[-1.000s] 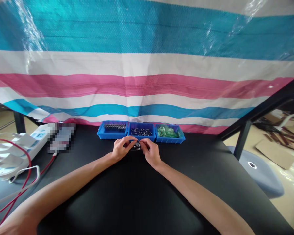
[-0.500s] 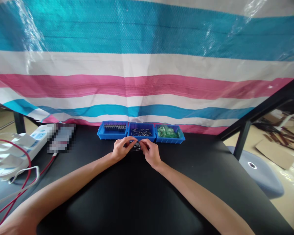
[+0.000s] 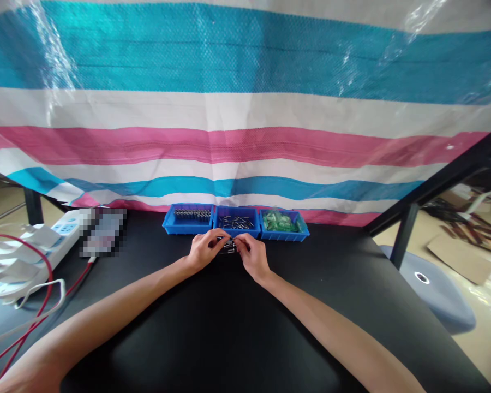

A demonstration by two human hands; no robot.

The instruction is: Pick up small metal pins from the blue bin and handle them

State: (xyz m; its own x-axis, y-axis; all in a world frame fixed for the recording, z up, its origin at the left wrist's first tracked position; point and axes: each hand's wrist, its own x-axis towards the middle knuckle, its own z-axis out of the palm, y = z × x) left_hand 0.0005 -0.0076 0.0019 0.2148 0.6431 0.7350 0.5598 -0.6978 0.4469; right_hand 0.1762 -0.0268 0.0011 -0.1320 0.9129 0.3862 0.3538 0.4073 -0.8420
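My left hand [image 3: 205,248] and my right hand [image 3: 252,255] meet in front of the middle blue bin [image 3: 225,230]. Thumb and fingers of each are pinched together at the tips. Between them is something small and dark that I cannot make out. Just beneath the fingertips, several small, shiny, screw-like metal pieces [image 3: 230,249] lie on the black table, partly covered by the hands. Loose thin metal pieces [image 3: 239,222] of similar look fill the middle bin.
Left of it, a blue bin [image 3: 175,228] holds rows of dark metal cylinders [image 3: 193,214]. The right blue bin [image 3: 284,236] contains green-tinted plastic packets [image 3: 282,221]. A power strip [image 3: 67,226], red cable [image 3: 49,273] and pixelated device [image 3: 103,232] are at left. Behind hangs a striped sheet [image 3: 229,147].
Both hands stay nearly in place, with only slight finger movement. The whole view has shifted very slightly.
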